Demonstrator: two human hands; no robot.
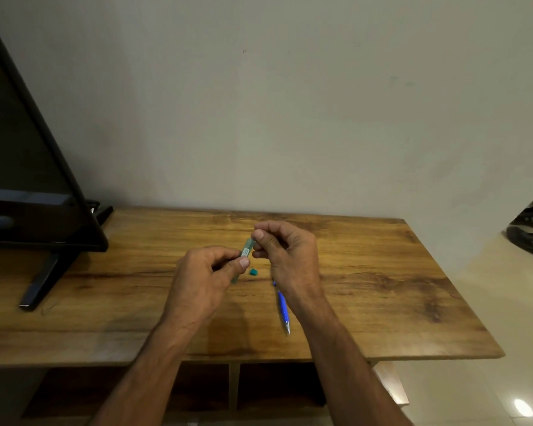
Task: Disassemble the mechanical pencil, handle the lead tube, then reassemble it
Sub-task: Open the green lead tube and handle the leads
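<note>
Green and half see-through, the lead tube (246, 252) is held up off the desk (382, 287) between both hands, slanting with its upper end tipped away from the person. The left hand (203, 278) grips its lower half, thumb pressed over the front and fingers curled behind, which looks meant to keep the thin case steady. The right hand (286, 253) has its fingers curled and its thumb and forefinger pinching at the tube's upper end, probably to work at the opening; whether a lead is between those fingertips is too small to tell. A small teal cap (253, 272) lies on the desk just below the tube, likely set close by so it can be put back easily. The blue pencil (283, 309) lies parked on the desk under the right wrist, tip toward the person, out of the way while the tube is handled. The tube is a slim, flat-sided case with a pale printed label on its upper half. A dark television (28, 179) stands at the desk's left end.
</note>
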